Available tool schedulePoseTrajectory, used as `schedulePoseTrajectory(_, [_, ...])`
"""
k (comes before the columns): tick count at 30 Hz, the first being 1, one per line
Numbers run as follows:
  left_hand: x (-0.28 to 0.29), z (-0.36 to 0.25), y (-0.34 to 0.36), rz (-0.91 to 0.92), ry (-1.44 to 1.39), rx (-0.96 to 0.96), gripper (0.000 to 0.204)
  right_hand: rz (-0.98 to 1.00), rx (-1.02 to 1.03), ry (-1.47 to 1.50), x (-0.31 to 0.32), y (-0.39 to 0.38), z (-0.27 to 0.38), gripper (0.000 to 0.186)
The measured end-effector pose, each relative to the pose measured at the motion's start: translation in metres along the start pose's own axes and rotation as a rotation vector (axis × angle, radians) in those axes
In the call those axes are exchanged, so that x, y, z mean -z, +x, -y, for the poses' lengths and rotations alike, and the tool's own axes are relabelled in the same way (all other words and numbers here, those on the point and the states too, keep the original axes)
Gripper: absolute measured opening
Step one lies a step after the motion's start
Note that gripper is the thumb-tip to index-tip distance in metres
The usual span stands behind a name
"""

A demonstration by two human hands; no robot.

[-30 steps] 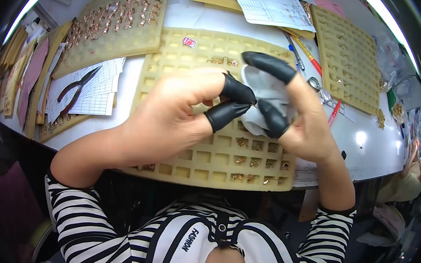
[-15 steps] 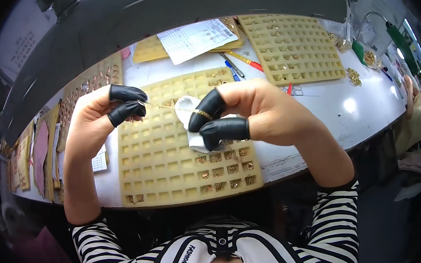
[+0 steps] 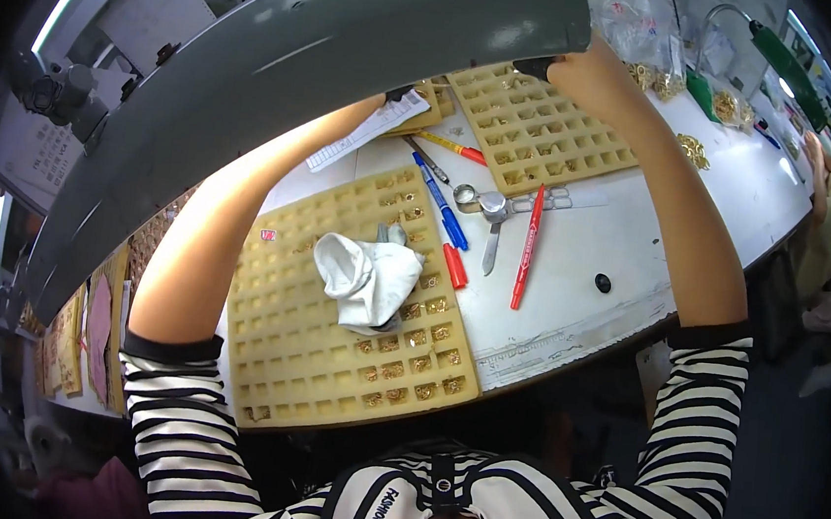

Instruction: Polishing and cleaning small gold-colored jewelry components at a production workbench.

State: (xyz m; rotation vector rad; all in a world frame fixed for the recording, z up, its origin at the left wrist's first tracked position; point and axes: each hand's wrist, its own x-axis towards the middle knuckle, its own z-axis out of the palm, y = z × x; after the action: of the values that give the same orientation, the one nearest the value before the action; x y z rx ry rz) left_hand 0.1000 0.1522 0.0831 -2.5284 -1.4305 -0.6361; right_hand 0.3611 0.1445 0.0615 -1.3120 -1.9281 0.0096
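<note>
Both my arms stretch forward beneath the grey lamp hood (image 3: 335, 45). Of my left hand (image 3: 378, 101), beside a printed paper sheet (image 3: 367, 132), only the back part and a bit of black finger cover show; the hood hides its fingers. My right hand (image 3: 590, 75) is over the far tray (image 3: 543, 157), black-covered fingers drawn together and partly hidden; what they hold cannot be made out. Nearer me lies a pale yellow compartment tray (image 3: 299, 348) with gold jewellery pieces in some pockets at its right side. A crumpled white cloth (image 3: 374, 276) rests on it.
Right of the near tray lie a blue pen (image 3: 440, 202), a red marker (image 3: 527, 250), a loose red cap (image 3: 453, 266), a folding loupe (image 3: 492, 207) and a small black object (image 3: 603, 283). Gold chains (image 3: 693, 152) sit at right. A co-worker's hand (image 3: 817, 156) shows beyond.
Both hands have moved forward and up from above the near tray to under the lamp hood. The gold chain stretched between them is no longer visible. The white cloth stays on the tray.
</note>
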Motion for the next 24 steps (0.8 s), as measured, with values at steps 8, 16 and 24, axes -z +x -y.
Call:
schedulePoseTrajectory(8, [-0.071, -0.004, 0.134, -0.124, -0.076, -0.077, 0.017, 0.036, -0.223, 0.141, -0.023, 0.074, -0.057, 0.031])
schedulePoseTrajectory(16, [-0.108, 0.015, 0.176, -0.061, -0.376, 0.001, 0.015, -0.069, -0.287, 0.346, -0.091, 0.129, -0.106, 0.012])
schedulePoseTrajectory(24, [-0.165, 0.048, 0.213, 0.054, -0.858, 0.156, 0.015, -0.080, -0.214, 0.174, -0.095, 0.128, -0.111, 0.015])
